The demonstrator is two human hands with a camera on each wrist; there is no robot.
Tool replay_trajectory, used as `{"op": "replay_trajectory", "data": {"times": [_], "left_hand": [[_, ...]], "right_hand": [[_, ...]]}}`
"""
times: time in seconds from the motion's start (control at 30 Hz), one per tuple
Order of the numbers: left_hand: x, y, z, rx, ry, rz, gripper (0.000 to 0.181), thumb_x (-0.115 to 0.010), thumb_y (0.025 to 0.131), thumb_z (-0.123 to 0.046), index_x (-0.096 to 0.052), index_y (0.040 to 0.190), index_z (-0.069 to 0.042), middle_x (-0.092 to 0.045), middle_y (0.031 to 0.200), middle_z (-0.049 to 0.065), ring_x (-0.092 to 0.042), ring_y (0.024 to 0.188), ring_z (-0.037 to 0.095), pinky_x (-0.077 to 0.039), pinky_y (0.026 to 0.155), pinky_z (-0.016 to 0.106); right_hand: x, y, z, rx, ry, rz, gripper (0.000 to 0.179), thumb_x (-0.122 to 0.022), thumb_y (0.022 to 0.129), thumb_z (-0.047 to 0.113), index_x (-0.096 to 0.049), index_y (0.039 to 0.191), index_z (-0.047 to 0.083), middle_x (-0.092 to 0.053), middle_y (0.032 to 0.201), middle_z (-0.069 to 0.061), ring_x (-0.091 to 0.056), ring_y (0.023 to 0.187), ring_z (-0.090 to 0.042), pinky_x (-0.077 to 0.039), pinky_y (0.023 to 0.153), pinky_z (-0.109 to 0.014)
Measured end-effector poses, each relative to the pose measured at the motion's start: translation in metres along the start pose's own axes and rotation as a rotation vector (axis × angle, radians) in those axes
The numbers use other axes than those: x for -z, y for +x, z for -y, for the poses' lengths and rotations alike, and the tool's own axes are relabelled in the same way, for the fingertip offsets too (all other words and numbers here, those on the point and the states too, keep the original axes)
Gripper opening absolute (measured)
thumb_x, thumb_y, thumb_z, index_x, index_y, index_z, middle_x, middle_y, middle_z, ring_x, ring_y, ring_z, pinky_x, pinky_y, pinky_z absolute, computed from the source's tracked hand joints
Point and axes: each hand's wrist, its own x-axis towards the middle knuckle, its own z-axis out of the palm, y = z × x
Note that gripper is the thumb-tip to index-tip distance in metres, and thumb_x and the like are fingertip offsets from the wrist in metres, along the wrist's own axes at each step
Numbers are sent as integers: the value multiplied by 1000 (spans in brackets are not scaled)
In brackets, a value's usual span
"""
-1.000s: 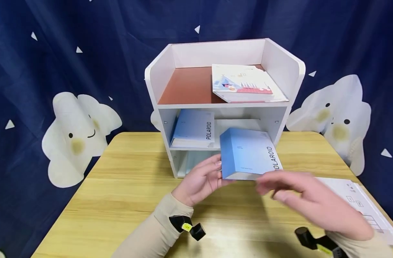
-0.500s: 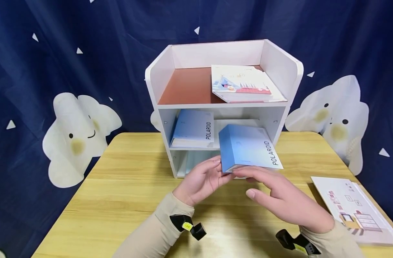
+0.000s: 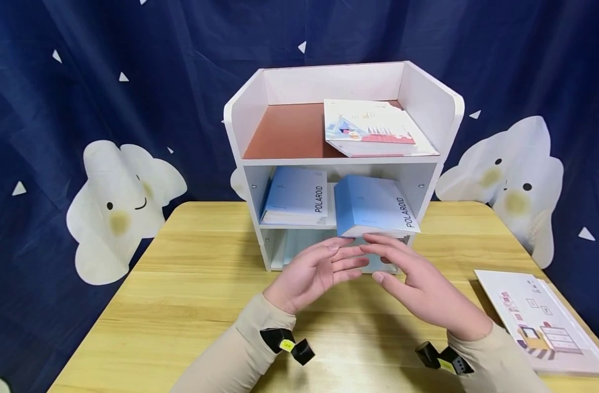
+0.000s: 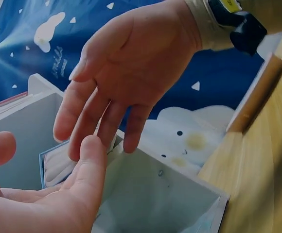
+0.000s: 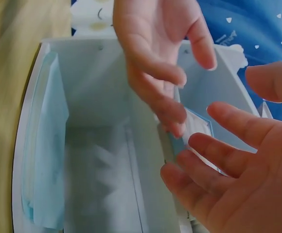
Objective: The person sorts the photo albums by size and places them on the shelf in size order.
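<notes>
Blue book (image 3: 375,203) just above left hand (image 3: 313,273) and right hand (image 3: 423,288); each grip released, fingers loosely extended, contact unclear; book thick, lettered POLAROID.

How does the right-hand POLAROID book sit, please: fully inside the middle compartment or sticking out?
Partly out: the POLAROID book reaches into the compartment, but its front covers part of the shelf edge.
</notes>
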Motion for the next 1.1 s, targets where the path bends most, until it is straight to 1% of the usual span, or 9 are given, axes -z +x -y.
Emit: {"op": "replay_trajectory", "data": {"times": [0.1, 0.2, 0.27, 0.33, 0.4, 0.43, 0.53, 0.63, 1.1], "left_hand": [[-1, -2, 0, -3, 218, -24, 50, -45, 108, -17, -32, 154, 0, -49, 147, 23, -54, 131, 35, -48, 105, 45], [-7, -7, -3, -57, 740, -74, 54, -51, 106, -26, -37, 156, -10, -53, 146, 9, -59, 124, 25, -51, 100, 37], [-12, -11, -4, -129, 1165, -115, 57, -56, 104, -32, -39, 156, -14, -51, 148, 3, -55, 127, 20, -48, 103, 37], [-18, -14, -6, -234, 1526, -148, 60, -60, 102, -35, -42, 155, -13, -49, 149, 1, -51, 131, 18, -44, 108, 36], [-21, -16, -5, -357, 1767, -153, 61, -62, 100, -34, -44, 152, -8, -47, 151, 5, -46, 136, 22, -40, 112, 38], [-22, -16, -5, -413, 1846, -150, 60, -63, 99, -33, -46, 150, -6, -48, 151, 7, -43, 139, 24, -37, 114, 39], [-23, -16, -2, -541, 1977, -154, 57, -65, 97, -30, -51, 145, -2, -49, 148, 12, -44, 137, 27, -36, 115, 37], [-20, -15, 1, -589, 2018, -172, 55, -66, 96, -28, -54, 142, 0, -49, 147, 14, -43, 137, 29, -34, 116, 37], [-5, -8, 9, -552, 2102, -163, 60, -68, 95, -32, -53, 143, 1, -40, 156, 17, -31, 147, 30, -31, 118, 39]], "right_hand": [[0, -1, -1, -6, -53, -3, 46, -65, 101, 17, -55, 145, 23, -41, 157, 5, -46, 137, -17, -49, 102, -41], [3, -3, 1, -6, -132, -9, 45, -65, 101, 21, -55, 145, 25, -42, 156, 5, -42, 140, -19, -45, 105, -43], [6, -5, 3, 7, -204, -23, 46, -66, 100, 22, -55, 145, 25, -43, 155, 5, -42, 141, -21, -42, 108, -40], [9, -6, 6, 24, -270, -40, 46, -67, 99, 23, -56, 144, 22, -45, 154, 4, -42, 141, -21, -40, 110, -37], [11, -6, 7, 43, -327, -55, 48, -70, 97, 22, -58, 143, 19, -47, 153, 1, -43, 141, -23, -41, 109, -41], [11, -6, 7, 47, -347, -57, 48, -71, 96, 22, -59, 142, 17, -48, 152, 0, -43, 140, -24, -41, 109, -43], [9, -5, 5, 55, -400, -59, 50, -73, 93, 24, -60, 141, 14, -49, 151, -3, -44, 139, -27, -44, 105, -51], [6, -4, 1, 65, -433, -61, 50, -73, 92, 26, -62, 139, 12, -51, 150, -7, -45, 139, -30, -45, 104, -54], [-9, 1, -15, 113, -465, -85, 52, -71, 91, 24, -62, 139, 7, -44, 154, -15, -34, 144, -38, -33, 113, -55]]}}
